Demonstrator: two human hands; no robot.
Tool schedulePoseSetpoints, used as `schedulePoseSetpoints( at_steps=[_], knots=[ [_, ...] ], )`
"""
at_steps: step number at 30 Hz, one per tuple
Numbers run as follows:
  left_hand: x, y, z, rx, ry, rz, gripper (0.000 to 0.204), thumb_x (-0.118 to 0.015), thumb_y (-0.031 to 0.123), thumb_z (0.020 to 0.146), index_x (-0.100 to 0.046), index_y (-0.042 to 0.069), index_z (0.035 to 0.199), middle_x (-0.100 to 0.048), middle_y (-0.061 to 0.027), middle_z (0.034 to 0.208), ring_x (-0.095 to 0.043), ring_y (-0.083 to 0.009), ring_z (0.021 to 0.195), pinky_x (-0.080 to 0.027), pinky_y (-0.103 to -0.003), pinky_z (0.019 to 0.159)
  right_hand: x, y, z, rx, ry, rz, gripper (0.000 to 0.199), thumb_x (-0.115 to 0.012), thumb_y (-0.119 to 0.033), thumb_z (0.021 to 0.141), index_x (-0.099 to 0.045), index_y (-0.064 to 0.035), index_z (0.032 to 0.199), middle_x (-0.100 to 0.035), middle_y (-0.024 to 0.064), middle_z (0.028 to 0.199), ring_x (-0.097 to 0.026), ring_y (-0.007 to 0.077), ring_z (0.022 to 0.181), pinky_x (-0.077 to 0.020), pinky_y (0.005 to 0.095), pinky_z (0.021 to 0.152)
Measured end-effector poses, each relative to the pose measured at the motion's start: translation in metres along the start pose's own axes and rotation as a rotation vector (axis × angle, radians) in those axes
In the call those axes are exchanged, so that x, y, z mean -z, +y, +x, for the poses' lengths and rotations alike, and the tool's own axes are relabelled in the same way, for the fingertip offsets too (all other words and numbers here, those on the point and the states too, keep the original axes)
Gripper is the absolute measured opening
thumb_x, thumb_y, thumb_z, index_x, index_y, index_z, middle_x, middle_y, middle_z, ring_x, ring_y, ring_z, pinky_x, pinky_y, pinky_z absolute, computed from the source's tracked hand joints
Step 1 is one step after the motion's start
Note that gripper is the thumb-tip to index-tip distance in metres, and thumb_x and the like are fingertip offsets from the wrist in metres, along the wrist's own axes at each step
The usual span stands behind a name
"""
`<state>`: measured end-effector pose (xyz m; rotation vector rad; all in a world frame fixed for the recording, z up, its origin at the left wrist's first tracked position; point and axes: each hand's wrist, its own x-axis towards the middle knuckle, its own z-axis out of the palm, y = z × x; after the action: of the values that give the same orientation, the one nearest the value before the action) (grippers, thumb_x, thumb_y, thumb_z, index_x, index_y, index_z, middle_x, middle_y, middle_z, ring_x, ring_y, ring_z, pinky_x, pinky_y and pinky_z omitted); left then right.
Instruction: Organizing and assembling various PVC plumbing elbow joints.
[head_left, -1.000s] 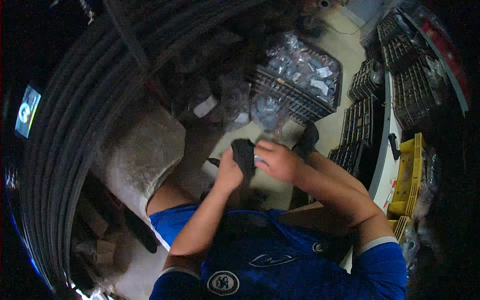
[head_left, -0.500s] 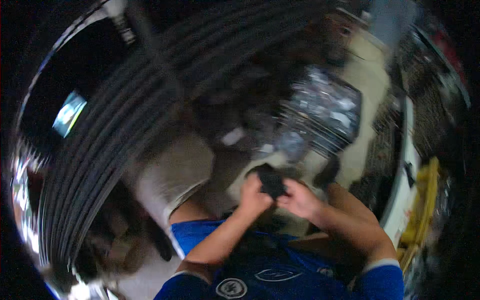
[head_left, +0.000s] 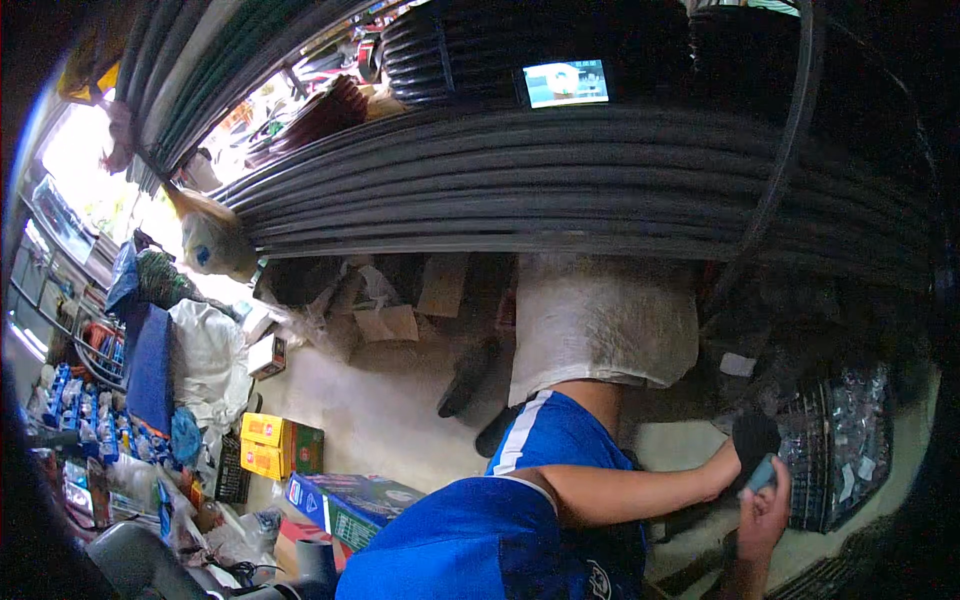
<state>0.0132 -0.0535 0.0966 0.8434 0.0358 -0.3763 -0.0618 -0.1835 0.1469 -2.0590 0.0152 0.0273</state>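
Note:
At the right, my left hand (head_left: 722,471) is closed on a dark, rounded black piece (head_left: 756,440) with a ribbed-looking surface; its exact kind does not show. My right hand (head_left: 765,518) comes up close beside it, fingers curled around a small blue-grey piece (head_left: 761,474). The blue-grey piece sits against the underside of the black one; whether they are joined I cannot tell. Part of my left fingers is hidden behind the black piece.
Past my hands stands a dark crate (head_left: 822,500) with plastic-wrapped goods. Long black pipes (head_left: 500,190) span the rack ahead, a lit screen (head_left: 567,84) above them. A pale sack (head_left: 610,320) lies beyond my leg. Boxes, yellow (head_left: 268,446) and purple-green (head_left: 350,500), sit at left.
My view has swung left, so my hands now appear farther right in the picture. The black piece stays in my hands, and a blue-grey piece now shows in my right hand.

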Motion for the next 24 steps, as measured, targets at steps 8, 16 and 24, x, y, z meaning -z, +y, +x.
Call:
schedulePoseSetpoints(
  at_steps=[8, 16, 24],
  knots=[
    [0.008, -0.023, 0.000, 0.036, -0.178, 0.162, 0.024, -0.045, 0.017, 0.101, -0.061, 0.001, 0.110, -0.065, -0.0050, 0.106, -0.055, -0.0148, 0.094, -0.046, -0.032, 0.086, 0.011, 0.009, 0.006, 0.405, 0.243, -0.445, 0.017, -0.062, -0.005, 0.090, -0.055, 0.0023, 0.104, -0.056, 0.0178, 0.117, -0.057, 0.0283, 0.099, -0.0442, 0.0384, 0.091],
    [0.032, 0.001, 0.000, -0.218, -0.090, 0.571, 0.018, -0.047, 0.011, 0.096, -0.061, 0.000, 0.102, -0.067, -0.0199, 0.094, -0.064, -0.0344, 0.086, -0.049, -0.038, 0.079, -0.006, 0.044, 0.001, 0.345, 0.117, -0.490, 0.028, -0.072, -0.001, 0.080, -0.056, -0.0012, 0.104, -0.058, 0.0158, 0.113, -0.060, 0.0246, 0.095, -0.0502, 0.0295, 0.069],
    [0.040, 0.024, 0.000, -0.284, -0.327, 1.088, 0.018, -0.057, 0.018, 0.088, -0.060, 0.001, 0.092, -0.059, -0.0242, 0.081, -0.060, -0.0459, 0.082, -0.048, -0.054, 0.072, -0.041, 0.097, -0.018, -0.225, 0.262, 0.584, 0.038, -0.059, -0.026, 0.096, -0.053, -0.0058, 0.128, -0.063, 0.0103, 0.103, -0.061, 0.0216, 0.095, -0.0519, 0.0356, 0.073]
  ],
)
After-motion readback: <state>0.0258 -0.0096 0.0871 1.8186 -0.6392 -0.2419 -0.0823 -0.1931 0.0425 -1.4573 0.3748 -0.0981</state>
